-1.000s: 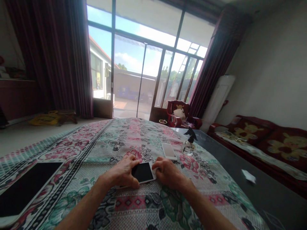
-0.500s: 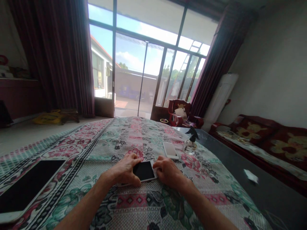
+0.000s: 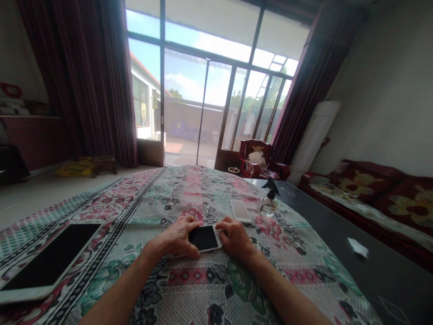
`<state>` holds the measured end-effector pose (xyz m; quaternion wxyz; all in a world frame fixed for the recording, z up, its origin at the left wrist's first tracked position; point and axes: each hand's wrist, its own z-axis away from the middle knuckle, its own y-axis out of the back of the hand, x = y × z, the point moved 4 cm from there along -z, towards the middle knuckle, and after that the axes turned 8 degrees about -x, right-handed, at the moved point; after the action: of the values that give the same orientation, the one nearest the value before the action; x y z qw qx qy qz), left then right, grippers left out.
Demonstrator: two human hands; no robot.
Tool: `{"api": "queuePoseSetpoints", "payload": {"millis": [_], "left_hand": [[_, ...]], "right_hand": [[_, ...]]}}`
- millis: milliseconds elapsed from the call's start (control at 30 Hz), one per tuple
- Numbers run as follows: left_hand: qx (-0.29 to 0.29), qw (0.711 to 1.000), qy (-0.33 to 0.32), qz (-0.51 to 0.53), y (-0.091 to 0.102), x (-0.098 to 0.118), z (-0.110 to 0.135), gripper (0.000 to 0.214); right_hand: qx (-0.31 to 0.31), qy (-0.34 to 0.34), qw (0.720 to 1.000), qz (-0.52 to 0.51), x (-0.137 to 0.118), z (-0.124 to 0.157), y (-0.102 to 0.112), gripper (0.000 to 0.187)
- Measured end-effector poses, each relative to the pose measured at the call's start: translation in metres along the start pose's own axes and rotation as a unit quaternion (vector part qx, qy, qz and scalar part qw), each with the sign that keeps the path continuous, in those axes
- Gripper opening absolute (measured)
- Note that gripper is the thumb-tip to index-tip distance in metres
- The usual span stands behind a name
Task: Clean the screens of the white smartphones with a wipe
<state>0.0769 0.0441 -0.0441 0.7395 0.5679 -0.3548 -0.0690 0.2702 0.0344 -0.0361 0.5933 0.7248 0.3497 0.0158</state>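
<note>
A white smartphone [image 3: 204,238] with a dark screen lies flat and sideways on the patterned tablecloth in the head view. My left hand [image 3: 178,235] grips its left end, thumb on the near edge and fingers on the far edge. At the other end, my right hand [image 3: 236,238] has curled fingers pressed to the phone's right edge; part of that end is hidden by them. Just beyond the right hand lies another white phone [image 3: 240,211], its pale face up. Neither hand touches it.
A white-framed tablet [image 3: 56,255] lies at the left. Right of the second phone stands a clear bottle with a black spray head [image 3: 269,201]. The flowered tablecloth [image 3: 192,298] covers the table. A dark surface [image 3: 333,230] with a white scrap [image 3: 357,248] adjoins at right.
The view has shifted slightly, bringing more of the tablet into sight. Both hands keep their places at the phone's ends, with the right fingers slightly shifted.
</note>
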Motion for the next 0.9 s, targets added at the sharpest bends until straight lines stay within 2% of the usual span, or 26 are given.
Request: {"api": "queuePoseSetpoints", "payload": {"millis": [167, 333, 433, 567, 667, 800, 900], "left_hand": [[-0.01, 1.0, 0.009, -0.002, 0.003, 0.001, 0.002, 0.088], [-0.001, 1.0, 0.02, -0.013, 0.007, 0.012, 0.008, 0.087], [0.016, 0.998, 0.044, -0.038, 0.009, 0.013, 0.019, 0.088], [0.037, 0.992, 0.113, -0.038, 0.011, -0.006, 0.046, 0.102], [0.045, 0.99, 0.137, -0.011, 0.008, -0.023, 0.064, 0.097], [0.069, 0.989, 0.133, 0.004, 0.002, -0.032, 0.071, 0.081], [0.069, 0.989, 0.132, 0.007, -0.001, -0.032, 0.069, 0.082]], "right_hand": [[-0.017, 0.004, 1.0, 0.001, -0.007, 0.013, 0.004, 0.028], [0.036, -0.003, 0.999, -0.008, -0.008, 0.025, -0.001, 0.025], [0.045, -0.007, 0.999, -0.009, -0.009, 0.028, -0.003, 0.023], [0.051, -0.006, 0.999, -0.006, -0.011, 0.029, -0.002, 0.024], [0.056, 0.0, 0.998, -0.006, -0.012, 0.03, -0.001, 0.025], [0.063, 0.009, 0.998, -0.006, -0.012, 0.03, -0.002, 0.026], [0.064, 0.013, 0.998, -0.009, -0.012, 0.031, -0.002, 0.025]]}}
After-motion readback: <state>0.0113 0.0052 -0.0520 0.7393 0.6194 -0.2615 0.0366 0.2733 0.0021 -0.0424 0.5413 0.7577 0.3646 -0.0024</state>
